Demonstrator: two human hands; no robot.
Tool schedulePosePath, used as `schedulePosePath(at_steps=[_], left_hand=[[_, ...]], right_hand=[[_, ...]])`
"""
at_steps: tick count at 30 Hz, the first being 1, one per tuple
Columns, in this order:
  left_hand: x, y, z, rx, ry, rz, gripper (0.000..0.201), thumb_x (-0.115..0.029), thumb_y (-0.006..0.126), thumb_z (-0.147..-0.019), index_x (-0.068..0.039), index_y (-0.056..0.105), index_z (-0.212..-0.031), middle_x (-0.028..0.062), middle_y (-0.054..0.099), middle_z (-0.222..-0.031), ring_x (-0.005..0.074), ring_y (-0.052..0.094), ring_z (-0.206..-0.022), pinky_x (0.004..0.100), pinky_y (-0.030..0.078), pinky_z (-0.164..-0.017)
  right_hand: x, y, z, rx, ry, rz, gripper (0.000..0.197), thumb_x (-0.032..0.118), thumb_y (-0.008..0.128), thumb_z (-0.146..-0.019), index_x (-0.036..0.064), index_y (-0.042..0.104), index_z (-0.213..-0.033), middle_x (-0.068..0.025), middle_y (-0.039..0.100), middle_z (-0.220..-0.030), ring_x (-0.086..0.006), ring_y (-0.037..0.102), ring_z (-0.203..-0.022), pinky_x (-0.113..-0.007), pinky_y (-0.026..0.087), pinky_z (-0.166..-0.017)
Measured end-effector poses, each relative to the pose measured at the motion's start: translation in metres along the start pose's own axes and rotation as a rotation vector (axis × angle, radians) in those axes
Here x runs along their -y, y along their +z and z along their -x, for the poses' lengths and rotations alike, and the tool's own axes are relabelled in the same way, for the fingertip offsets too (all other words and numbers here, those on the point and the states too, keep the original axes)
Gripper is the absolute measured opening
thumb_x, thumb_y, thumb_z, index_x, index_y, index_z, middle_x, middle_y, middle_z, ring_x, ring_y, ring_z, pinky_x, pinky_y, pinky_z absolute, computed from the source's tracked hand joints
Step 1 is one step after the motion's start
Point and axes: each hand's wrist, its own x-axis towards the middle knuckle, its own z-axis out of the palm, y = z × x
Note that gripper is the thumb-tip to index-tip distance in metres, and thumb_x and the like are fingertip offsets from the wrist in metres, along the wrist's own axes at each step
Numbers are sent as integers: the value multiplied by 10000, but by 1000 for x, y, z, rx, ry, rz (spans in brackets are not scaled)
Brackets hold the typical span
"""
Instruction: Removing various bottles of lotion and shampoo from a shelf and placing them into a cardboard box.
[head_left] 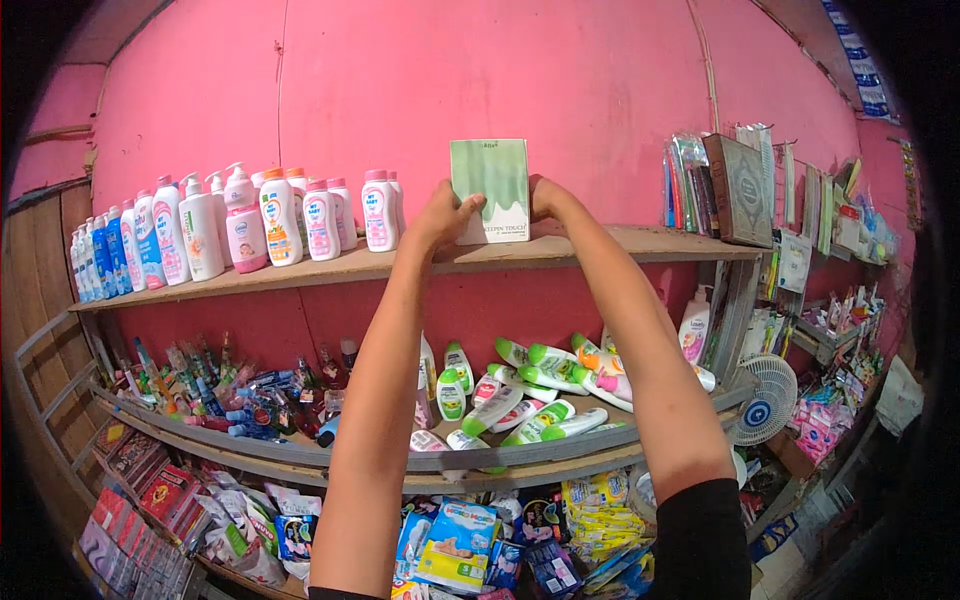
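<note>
Both my arms reach up to the top wooden shelf [620, 242]. Between my hands stands a flat green and white box [489, 190], upright on the shelf against the pink wall. My left hand [441, 214] grips its left edge and my right hand [548, 196] grips its right edge. To the left of the box stand white and pink bottles [380, 210] and pump bottles [203, 232] in a row.
Books and packets [738, 188] stand at the shelf's right end. The middle shelf [560, 462] holds lying green-capped white bottles [540, 385] and small bottles at left. Packets and boxes [455, 545] fill the lowest level. A small white fan [768, 400] stands at right.
</note>
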Motion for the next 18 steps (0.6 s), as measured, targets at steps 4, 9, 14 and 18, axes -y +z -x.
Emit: schedulePosePath(at_steps=[4, 9, 14, 18], left_hand=[[23, 2, -7, -8, -71, 85, 551, -302, 600, -872, 48, 377, -1235, 233, 592, -1008, 279, 590, -913, 390, 470, -776], [22, 5, -3, 4, -34, 39, 628, -350, 633, -843, -42, 367, -1320, 199, 588, -1090, 263, 577, -969, 376, 482, -771], [8, 5, 2, 70, -30, 0, 711, -341, 685, -799, -62, 340, -1355, 216, 560, -1176, 288, 535, -1104, 392, 441, -894], [18, 2, 2, 53, -20, 48, 736, -336, 707, -778, -70, 340, -1358, 214, 556, -1187, 296, 522, -1136, 389, 430, -926]], right_hand=[[38, -12, 21, -8, 106, -261, 436, 39, 657, -786, 75, 529, -1201, -81, 618, -1055, -204, 607, -867, -309, 537, -725], [75, -32, 54, -11, 285, -580, 346, 26, 617, -819, 70, 553, -1157, -56, 619, -1039, -184, 610, -834, -302, 543, -662], [56, -31, 56, 52, 335, -589, 326, 41, 617, -825, 65, 559, -1145, -43, 627, -1020, -168, 617, -809, -297, 552, -644], [40, -12, 36, -40, 188, -459, 246, 68, 636, -800, 60, 621, -1045, -69, 637, -907, -179, 606, -759, -300, 524, -612]])
